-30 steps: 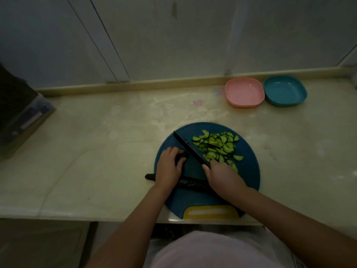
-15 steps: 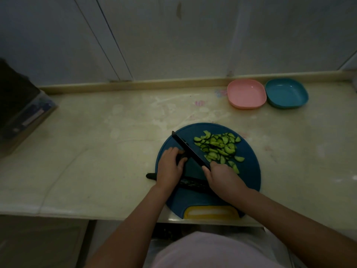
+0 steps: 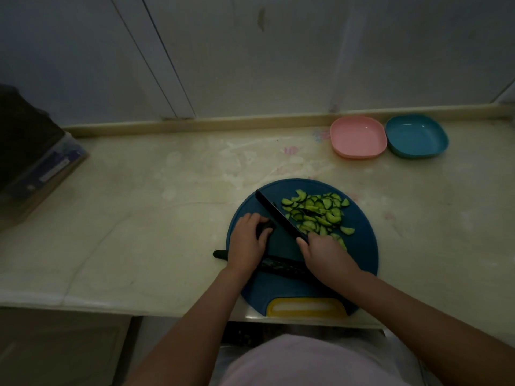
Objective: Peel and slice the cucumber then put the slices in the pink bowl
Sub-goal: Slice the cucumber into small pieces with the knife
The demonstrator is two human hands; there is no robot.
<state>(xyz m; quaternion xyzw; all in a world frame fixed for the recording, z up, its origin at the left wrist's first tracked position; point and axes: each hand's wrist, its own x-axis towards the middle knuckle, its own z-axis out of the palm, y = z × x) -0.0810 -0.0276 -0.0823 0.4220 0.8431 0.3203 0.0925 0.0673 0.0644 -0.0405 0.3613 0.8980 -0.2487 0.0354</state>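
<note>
Dark green cucumber stub (image 3: pixel 264 227), seemingly pinched by the left hand (image 3: pixel 246 240), lay beside the black knife (image 3: pixel 278 215) the right hand (image 3: pixel 326 253) gripped, so a slip could cut that holding hand.

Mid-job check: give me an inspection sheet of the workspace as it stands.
Surface: pale stone counter, stained; round blue cutting board at its near edge.
Job's things: cucumber slices piled on the board; long dark cucumber piece across its near side; pink bowl empty, far right.
Clutter: blue bowl beside the pink one; dark box far left.
Hands: left hand holds a cucumber stub; right hand grips the knife, blade beside the slices.
Cables: nothing seen.
Surroundings: pale wall panels behind.
</note>
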